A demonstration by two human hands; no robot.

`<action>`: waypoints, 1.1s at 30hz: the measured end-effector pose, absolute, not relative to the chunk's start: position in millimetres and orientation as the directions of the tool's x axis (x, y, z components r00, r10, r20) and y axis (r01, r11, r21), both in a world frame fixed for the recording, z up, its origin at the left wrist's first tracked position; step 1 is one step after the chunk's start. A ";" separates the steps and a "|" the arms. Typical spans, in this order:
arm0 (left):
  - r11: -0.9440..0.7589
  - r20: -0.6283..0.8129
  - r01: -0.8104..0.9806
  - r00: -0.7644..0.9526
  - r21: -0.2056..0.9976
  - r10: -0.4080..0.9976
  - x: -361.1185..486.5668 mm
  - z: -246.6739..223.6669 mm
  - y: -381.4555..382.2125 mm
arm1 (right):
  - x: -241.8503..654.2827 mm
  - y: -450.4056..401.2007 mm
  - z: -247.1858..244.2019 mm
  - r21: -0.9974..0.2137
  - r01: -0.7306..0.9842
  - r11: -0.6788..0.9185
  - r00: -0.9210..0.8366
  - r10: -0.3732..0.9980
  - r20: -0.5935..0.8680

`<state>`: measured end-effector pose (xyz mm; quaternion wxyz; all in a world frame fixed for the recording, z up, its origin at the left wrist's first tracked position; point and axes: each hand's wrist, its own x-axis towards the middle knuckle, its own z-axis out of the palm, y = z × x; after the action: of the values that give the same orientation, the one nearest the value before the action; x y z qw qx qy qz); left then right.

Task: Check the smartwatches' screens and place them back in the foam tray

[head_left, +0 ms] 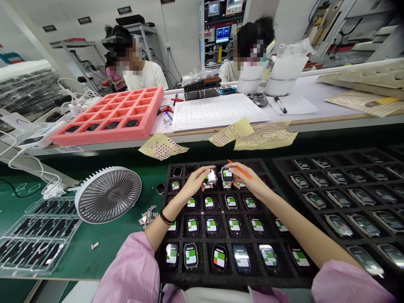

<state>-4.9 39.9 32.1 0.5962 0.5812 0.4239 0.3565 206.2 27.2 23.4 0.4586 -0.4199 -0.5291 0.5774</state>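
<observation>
Over the back rows of a black foam tray, both my hands are raised close together. My left hand is closed on a watch with a bright, shiny face. My right hand grips another watch with a lit screen, and an orange stick lies across its fingers. The two watches face each other with a small gap. Below them, the tray's compartments hold many square watches, most showing green and white screens. A dark watch lies just left of the tray.
A white fan, small pale strips and a clear tray are at left. A second watch tray stands at right. The shelf ahead bears a pink foam tray, papers and bottles. Two people sit beyond.
</observation>
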 end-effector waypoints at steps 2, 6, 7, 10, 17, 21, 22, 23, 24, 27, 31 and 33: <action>0.044 -0.068 0.069 0.404 0.997 0.912 -4.5 33.6 38.7 | 205.6 26.1 25.1 -0.994 -0.108 -0.014 -0.270 0.963 0.016; 0.019 -0.044 0.064 0.416 0.998 0.908 -3.7 34.8 36.9 | 204.4 24.2 28.4 -0.994 -0.105 0.006 -0.305 0.952 0.038; 0.018 -0.042 0.063 0.411 0.998 0.911 -3.6 34.9 36.6 | 204.1 24.0 28.8 -0.995 -0.104 0.010 -0.304 0.952 0.041; 0.024 -0.046 0.060 0.398 0.998 0.916 -3.3 36.1 35.5 | 203.7 23.7 29.1 -0.995 -0.100 0.016 -0.306 0.951 0.046; 0.059 -0.079 0.062 0.412 0.996 0.908 -3.9 41.8 32.9 | 203.9 22.5 29.8 -0.995 -0.098 0.018 -0.277 0.960 0.044; 0.070 -0.093 0.073 0.403 0.995 0.910 -4.1 43.2 31.9 | 204.2 22.3 29.7 -0.996 -0.087 0.019 -0.266 0.963 0.042; 0.079 -0.100 0.068 0.402 0.995 0.910 -4.1 43.5 31.8 | 204.2 22.4 29.7 -0.997 -0.079 0.018 -0.261 0.965 0.038; 0.087 -0.106 0.065 0.401 0.994 0.910 -4.0 43.8 31.7 | 204.2 22.5 29.6 -0.997 -0.074 0.017 -0.255 0.966 0.035; 0.094 -0.112 0.064 0.400 0.993 0.910 -3.9 44.1 31.7 | 204.1 22.5 29.5 -0.997 -0.071 0.018 -0.250 0.968 0.035; 0.104 -0.122 0.068 0.395 0.992 0.911 -4.0 44.8 32.0 | 204.0 22.2 29.8 -0.996 -0.088 0.019 -0.249 0.968 0.040; 0.107 -0.120 0.054 0.410 0.993 0.904 -5.2 44.4 32.9 | 204.1 20.9 31.3 -0.993 -0.118 -0.010 -0.264 0.964 0.022; 0.102 -0.111 0.045 0.422 0.994 0.900 -5.8 43.6 33.4 | 204.3 20.6 31.9 -0.991 -0.131 -0.029 -0.266 0.964 0.007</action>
<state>-5.8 33.4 43.6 0.6178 0.5741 0.4112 0.3460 204.3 20.6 31.9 0.4581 -0.3963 -0.5253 0.5977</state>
